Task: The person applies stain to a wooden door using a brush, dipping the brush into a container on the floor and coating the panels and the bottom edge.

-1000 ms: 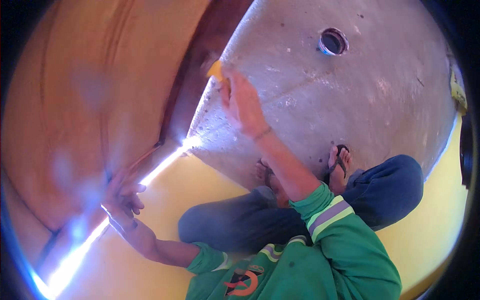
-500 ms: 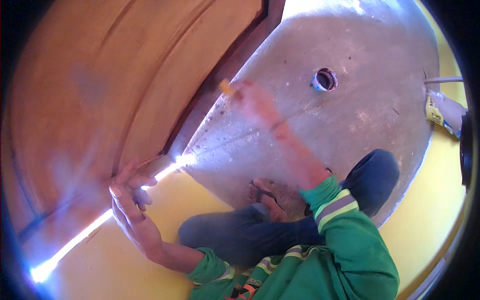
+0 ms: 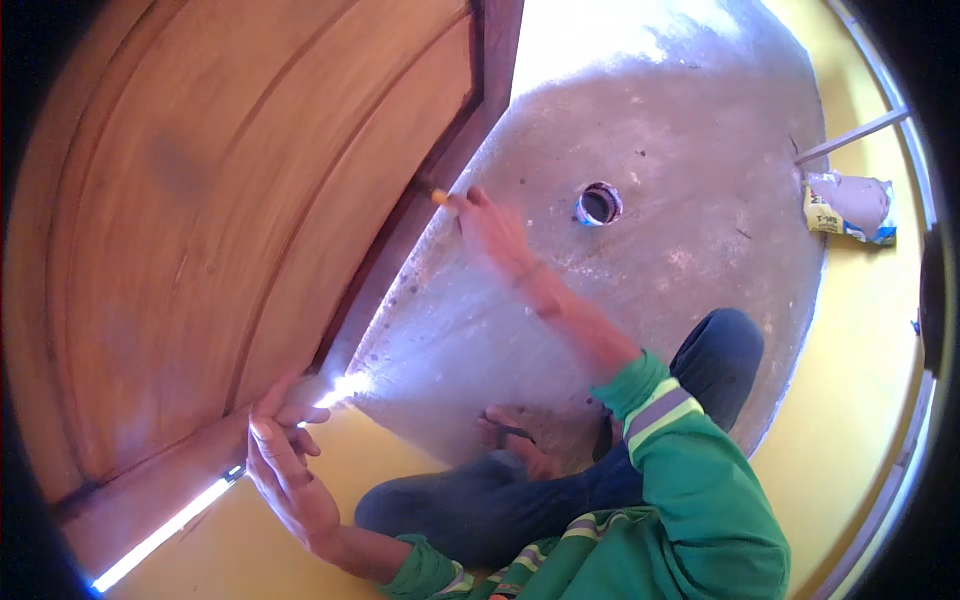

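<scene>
A brown wooden door [image 3: 250, 180] with curved-looking grooves fills the left side. My right hand [image 3: 495, 240] grips a small paintbrush [image 3: 440, 198] by its yellow handle. The dark brush head meets the darker strip along the door's edge, partly blurred. Lower down, my left hand [image 3: 285, 455] is at the door's edge beside the bright gap, its fingers bent round that edge and the thumb toward me. Some of its fingers are hidden. To the right of the brush, an open tin [image 3: 583, 212] with dark contents stands on the concrete floor [image 3: 680, 330].
A crumpled yellow-and-grey bag [image 3: 850, 205] lies by the yellow wall [image 3: 800, 370] at the right, below a thin pale stick [image 3: 855, 135]. My bent legs [image 3: 720, 350] and a sandalled foot [image 3: 525, 445] are close in front. Strong light comes through the door gap.
The whole view has shifted, so the tin and bag appear farther left. My right hand and brush blur less, with the brush head now visible against the door strip. My left hand stays at the edge.
</scene>
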